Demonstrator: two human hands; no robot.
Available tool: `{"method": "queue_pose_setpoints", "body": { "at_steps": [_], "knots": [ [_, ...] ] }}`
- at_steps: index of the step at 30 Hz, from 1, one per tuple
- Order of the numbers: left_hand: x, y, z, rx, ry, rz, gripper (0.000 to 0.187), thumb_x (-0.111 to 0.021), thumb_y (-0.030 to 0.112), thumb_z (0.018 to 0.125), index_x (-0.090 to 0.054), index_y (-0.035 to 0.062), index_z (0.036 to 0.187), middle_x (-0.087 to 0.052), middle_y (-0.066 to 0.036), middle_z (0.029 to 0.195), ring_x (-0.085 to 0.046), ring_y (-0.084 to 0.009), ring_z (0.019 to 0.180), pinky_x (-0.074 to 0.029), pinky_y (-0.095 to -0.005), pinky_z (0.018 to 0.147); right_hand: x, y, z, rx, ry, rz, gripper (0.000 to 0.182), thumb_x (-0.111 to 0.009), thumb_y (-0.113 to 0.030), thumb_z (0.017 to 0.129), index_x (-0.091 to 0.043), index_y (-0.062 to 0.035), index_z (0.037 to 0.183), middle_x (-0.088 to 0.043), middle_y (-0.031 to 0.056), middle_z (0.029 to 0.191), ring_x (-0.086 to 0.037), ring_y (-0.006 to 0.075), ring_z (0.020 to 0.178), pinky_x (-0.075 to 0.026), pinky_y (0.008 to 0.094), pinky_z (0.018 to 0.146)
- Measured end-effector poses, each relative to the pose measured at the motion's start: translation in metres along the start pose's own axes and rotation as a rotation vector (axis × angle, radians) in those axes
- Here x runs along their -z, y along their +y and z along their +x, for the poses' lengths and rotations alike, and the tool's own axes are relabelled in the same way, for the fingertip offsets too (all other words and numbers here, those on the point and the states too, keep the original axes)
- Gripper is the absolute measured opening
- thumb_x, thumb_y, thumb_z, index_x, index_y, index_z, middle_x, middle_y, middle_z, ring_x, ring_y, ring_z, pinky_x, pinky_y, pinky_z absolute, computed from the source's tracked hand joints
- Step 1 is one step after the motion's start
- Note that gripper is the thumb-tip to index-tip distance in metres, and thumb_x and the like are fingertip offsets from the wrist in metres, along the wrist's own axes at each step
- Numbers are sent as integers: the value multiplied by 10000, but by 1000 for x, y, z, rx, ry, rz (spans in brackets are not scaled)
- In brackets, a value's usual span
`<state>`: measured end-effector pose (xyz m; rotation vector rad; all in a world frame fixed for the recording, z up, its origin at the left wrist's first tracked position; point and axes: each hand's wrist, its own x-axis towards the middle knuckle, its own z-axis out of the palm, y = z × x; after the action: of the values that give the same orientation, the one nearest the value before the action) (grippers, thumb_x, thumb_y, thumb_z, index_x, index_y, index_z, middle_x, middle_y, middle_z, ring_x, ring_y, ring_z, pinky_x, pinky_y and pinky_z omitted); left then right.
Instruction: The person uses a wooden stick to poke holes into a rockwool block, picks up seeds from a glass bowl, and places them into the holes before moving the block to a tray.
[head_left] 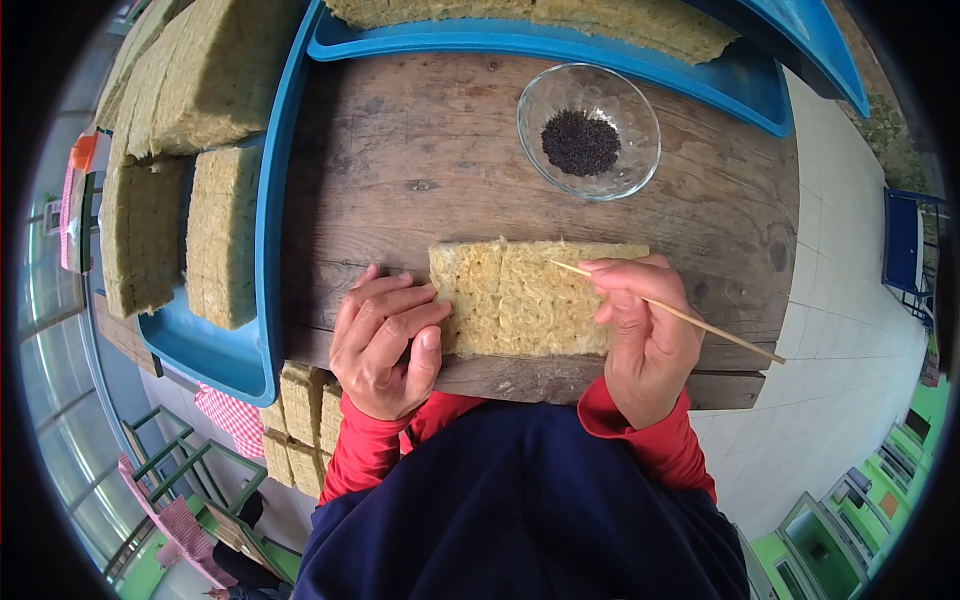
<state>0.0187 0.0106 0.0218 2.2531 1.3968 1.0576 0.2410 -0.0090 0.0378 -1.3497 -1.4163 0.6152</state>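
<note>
Pinching a thin wooden stick (pixel 720 332) between thumb and fingers, the right hand (pixel 652 345) sits over the right end of the rockwool slab (pixel 520 300), the slender tip pointing left above its far part; whether tip and fibre touch, I cannot tell. A pencil-like grip close to that tip should give finer control than one farther back, and light pressure should spare the soft fibres. The left hand (pixel 385 345) grasps nothing, its loosely bent fingers at the slab's left edge, well placed to brace it without squashing the corner. The slab lies flat on the wooden table (pixel 400 180), pitted with small holes. Beyond it, the glass bowl (pixel 641 150) of dark seeds (pixel 580 142) stands within easy reach, best kept clear of the sleeves.
</note>
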Motion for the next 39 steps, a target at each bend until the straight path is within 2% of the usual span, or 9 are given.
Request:
{"method": "queue_pose_setpoints", "body": {
  "at_steps": [7, 16, 26, 28, 31, 35, 39],
  "knots": [
    [0, 1, 1, 0, 3, 11, 146, -654, 193, 833, -741, 76, 830, -708, -74, 864, -662, -285, 900, -485, -490, 939, 17, 7, -4, -6, 102, 12, 116, -517, -47, 982, -618, 10, 988, -677, 114, 933, -584, 155, 702, -490, 244, 599],
    [-1, 1, 1, 2, 11, -1, 139, -652, 177, 827, -737, 66, 825, -706, -83, 857, -662, -293, 893, -487, -488, 935, 15, 11, -6, 14, 138, 18, 136, -508, -71, 991, -614, 15, 978, -673, 113, 930, -585, 157, 666, -504, 247, 568],
    [0, 1, 1, 1, 6, -3, 132, -655, 165, 818, -737, 62, 826, -705, -87, 854, -661, -295, 894, -485, -487, 939, 17, 11, -6, -23, 102, -66, 109, -535, -60, 973, -626, -2, 974, -640, 92, 864, -569, 157, 633, -476, 252, 548],
    [-1, 1, 2, -1, 12, -6, 124, -657, 154, 811, -736, 60, 826, -704, -87, 854, -661, -294, 894, -486, -484, 938, 18, 15, -4, 82, 65, -188, 103, -534, -50, 969, -629, -10, 973, -642, 92, 861, -559, 163, 631, -465, 264, 560],
    [-1, 1, 1, -4, 12, -11, 118, -657, 147, 808, -737, 61, 826, -703, -87, 852, -661, -294, 895, -488, -480, 935, 15, 8, -5, -10, 123, -31, 93, -540, -27, 952, -632, -16, 965, -640, 96, 844, -558, 183, 643, -462, 282, 581],
    [-1, 1, 2, -2, 10, -7, 120, -659, 149, 808, -737, 61, 829, -703, -87, 853, -662, -294, 896, -489, -480, 933, 15, 8, -8, 34, 138, 26, 86, -553, -9, 930, -635, -20, 955, -636, 104, 824, -560, 206, 652, -458, 297, 587],
    [-1, 0, 1, -6, 12, -10, 120, -660, 152, 810, -737, 62, 833, -704, -88, 857, -662, -295, 897, -489, -482, 931, 16, 9, -8, 35, 41, -24, 82, -578, 5, 905, -642, -27, 945, -638, 97, 812, -561, 224, 658, -454, 307, 590]
  ]
}}
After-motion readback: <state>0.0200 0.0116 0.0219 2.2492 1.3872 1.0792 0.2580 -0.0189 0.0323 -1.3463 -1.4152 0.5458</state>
